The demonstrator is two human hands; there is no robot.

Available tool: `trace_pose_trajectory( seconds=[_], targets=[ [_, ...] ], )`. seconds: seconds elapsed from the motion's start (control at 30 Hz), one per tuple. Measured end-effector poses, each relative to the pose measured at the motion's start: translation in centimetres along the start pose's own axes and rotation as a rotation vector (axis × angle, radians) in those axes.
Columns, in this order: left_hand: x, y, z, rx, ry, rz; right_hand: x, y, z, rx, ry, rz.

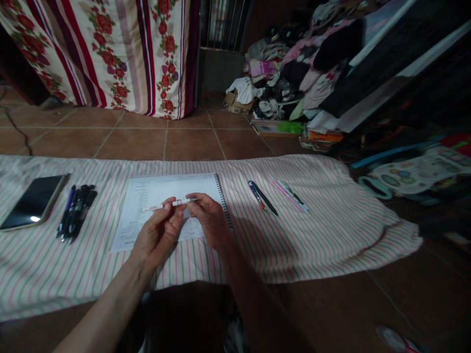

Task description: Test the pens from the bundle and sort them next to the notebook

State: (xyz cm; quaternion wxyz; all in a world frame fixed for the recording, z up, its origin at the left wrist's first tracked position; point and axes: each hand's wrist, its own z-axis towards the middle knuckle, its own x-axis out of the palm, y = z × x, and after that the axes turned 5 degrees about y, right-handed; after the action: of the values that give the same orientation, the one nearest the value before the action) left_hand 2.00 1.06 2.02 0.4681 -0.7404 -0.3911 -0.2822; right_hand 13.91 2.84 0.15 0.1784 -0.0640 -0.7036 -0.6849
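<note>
A slim white pen (179, 202) with reddish markings is held level between my two hands, above a spiral notebook (198, 182). My left hand (159, 230) pinches its middle, and the pen's left end sticks out past the fingers. At the other end, my right hand (209, 218) grips the tip with thumb and fingers. Under the hands lies a printed sheet (128, 215) on the notebook's left part; its text is too small to read. The fingers hide parts of the pen.
Left of the paper lie a bundle of dark pens (76, 211) and a phone (35, 200). To the right are two dark pens (263, 197) and two light, slender pens (292, 196). A striped cloth (331, 225) covers the table. Clothes (301, 68) are piled beyond it.
</note>
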Motion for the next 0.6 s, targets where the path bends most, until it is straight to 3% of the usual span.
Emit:
trace_pose_trajectory(
  seconds=[0.27,0.6],
  targets=[
    [-0.3,-0.3,-0.1,0.030,0.027,0.059,-0.4,-0.3,-0.1,0.004,0.015,0.012],
    [-1.0,-2.2,0.0,0.123,0.021,0.337,-1.4,0.5,0.2,0.002,-0.024,0.091]
  ],
)
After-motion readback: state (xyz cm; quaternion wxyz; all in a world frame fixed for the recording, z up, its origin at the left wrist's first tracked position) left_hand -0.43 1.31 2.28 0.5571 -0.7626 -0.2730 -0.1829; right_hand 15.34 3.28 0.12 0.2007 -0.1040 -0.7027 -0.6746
